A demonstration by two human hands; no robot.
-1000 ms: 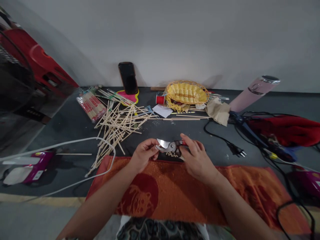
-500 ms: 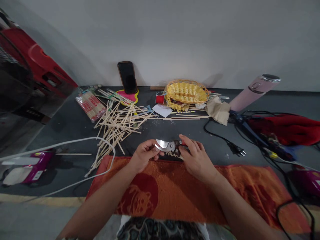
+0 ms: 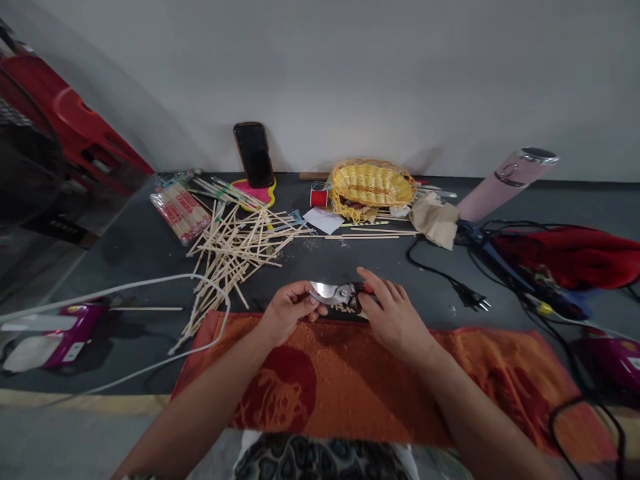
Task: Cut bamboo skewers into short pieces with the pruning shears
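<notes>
My right hand (image 3: 397, 327) is wrapped round the red-and-dark handles of a pair of pruning shears (image 3: 344, 293), its index finger stretched along the top. The shears' metal blades point left, right at the fingertips of my left hand (image 3: 286, 315). That left hand is closed in a pinch; what it grips, if anything, is hidden behind the blades and fingers. Small pale cut pieces (image 3: 342, 309) lie on the dark table just below the shears. Both forearms pass over an orange towel (image 3: 370, 380) along the table's front.
Loose wooden sticks (image 3: 240, 243) are heaped at the left, beside a packet of sticks (image 3: 180, 213). Behind are a phone (image 3: 254, 155), red thread (image 3: 319, 198) and a yellow basket (image 3: 373, 183). A pink bottle (image 3: 505, 187), a black plug (image 3: 473, 298) and purple devices (image 3: 77, 333) stand around.
The shears' blades have shifted slightly and their tips look closer together at my left fingers. Both hands stay almost in place.
</notes>
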